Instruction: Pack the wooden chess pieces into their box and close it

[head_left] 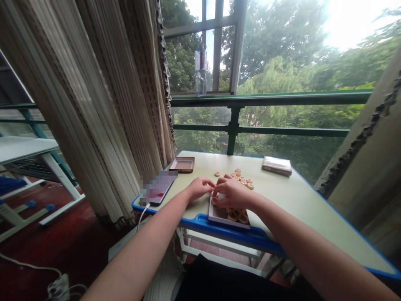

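A shallow open box (216, 217) lies at the table's front edge, with several round wooden Chinese chess pieces (232, 216) inside. My right hand (233, 192) is over the box, its fingers bent down around a chess piece (214, 199) at the box's left side. Part of the box's inside is hidden beneath that hand. At the far left corner of the box, my left hand (200, 188) has its fingers stretched to the right, holding nothing that I can see. Beyond my hands, more chess pieces (249, 186) lie loose on the table, and one piece (217, 174) sits apart from them.
On the table (300, 209) are a box lid (182, 164) at the far left, a phone (159, 190) with a white cable at the left edge, and a pale flat case (276, 165) at the back right. A green railing (269, 99) and curtains stand behind.
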`<action>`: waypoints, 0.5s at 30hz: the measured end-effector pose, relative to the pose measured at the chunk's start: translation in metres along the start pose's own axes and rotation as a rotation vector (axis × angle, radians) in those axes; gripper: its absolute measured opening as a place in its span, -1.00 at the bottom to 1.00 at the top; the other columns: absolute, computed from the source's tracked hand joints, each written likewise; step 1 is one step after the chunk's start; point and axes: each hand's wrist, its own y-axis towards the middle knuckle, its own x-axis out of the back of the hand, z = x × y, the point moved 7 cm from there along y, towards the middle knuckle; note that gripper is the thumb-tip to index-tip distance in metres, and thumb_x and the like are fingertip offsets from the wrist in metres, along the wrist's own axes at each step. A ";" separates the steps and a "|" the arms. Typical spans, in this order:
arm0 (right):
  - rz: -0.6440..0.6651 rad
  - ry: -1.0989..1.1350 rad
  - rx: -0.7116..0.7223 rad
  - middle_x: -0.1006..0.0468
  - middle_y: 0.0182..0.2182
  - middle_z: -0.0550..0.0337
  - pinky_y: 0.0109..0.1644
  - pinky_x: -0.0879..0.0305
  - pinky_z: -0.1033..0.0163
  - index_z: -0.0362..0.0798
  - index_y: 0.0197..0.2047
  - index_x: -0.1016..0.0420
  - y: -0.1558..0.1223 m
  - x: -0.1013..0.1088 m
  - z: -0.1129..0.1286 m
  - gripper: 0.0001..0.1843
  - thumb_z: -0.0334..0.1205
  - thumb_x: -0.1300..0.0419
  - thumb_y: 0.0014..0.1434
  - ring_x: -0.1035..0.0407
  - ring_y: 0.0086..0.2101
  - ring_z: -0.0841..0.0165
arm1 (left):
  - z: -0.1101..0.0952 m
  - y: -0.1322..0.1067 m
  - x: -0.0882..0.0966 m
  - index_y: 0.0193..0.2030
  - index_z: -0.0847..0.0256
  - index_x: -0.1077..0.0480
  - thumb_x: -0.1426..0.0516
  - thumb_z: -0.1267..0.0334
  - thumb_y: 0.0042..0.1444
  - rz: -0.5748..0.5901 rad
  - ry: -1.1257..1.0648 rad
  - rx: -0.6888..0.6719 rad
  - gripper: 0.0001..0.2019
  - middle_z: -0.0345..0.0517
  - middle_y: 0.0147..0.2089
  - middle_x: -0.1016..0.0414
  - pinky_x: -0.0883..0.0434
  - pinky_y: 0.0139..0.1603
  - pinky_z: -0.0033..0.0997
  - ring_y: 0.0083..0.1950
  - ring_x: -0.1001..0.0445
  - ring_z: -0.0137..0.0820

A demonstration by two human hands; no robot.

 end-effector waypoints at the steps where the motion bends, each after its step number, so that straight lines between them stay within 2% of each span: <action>1: 0.000 0.001 -0.003 -0.42 -0.39 0.12 -0.20 -0.14 0.23 0.01 -0.37 -0.57 0.000 0.000 -0.001 -0.81 -0.17 -0.25 -0.13 -0.18 -0.26 0.27 | 0.000 0.000 0.000 -0.42 0.32 -0.50 -0.11 0.38 -0.19 0.001 -0.009 0.005 -0.82 -0.17 -0.43 -0.46 -0.30 -0.30 -0.51 -0.36 -0.34 -0.45; 7: -0.007 -0.003 0.011 -0.42 -0.40 0.12 -0.19 -0.12 0.24 0.01 -0.37 -0.57 0.001 -0.003 -0.003 -0.83 -0.19 -0.24 -0.11 -0.20 -0.28 0.30 | -0.003 -0.001 0.002 -0.47 0.33 -0.49 -0.08 0.44 -0.22 -0.011 -0.075 0.014 -0.82 -0.15 -0.40 -0.47 -0.31 -0.20 -0.48 -0.29 -0.36 -0.42; 12: -0.006 0.018 -0.042 -0.44 -0.37 0.10 -0.20 -0.13 0.23 0.00 -0.35 -0.57 0.000 0.003 -0.011 -0.77 -0.10 -0.26 -0.11 -0.20 -0.26 0.27 | 0.003 0.001 0.000 -0.45 0.32 -0.50 -0.04 0.45 -0.23 -0.002 -0.172 0.077 -0.78 -0.20 -0.49 -0.46 -0.31 -0.25 -0.46 -0.40 -0.33 -0.46; 15: -0.040 0.002 -0.105 -0.46 -0.34 0.09 -0.16 -0.12 0.20 0.00 -0.34 -0.58 0.000 0.012 -0.023 -0.78 -0.12 -0.22 -0.06 -0.21 -0.25 0.25 | 0.006 0.001 -0.002 -0.42 0.34 -0.51 -0.03 0.46 -0.23 0.007 -0.194 0.114 -0.75 -0.19 -0.53 -0.45 -0.30 -0.30 -0.45 -0.45 -0.32 -0.48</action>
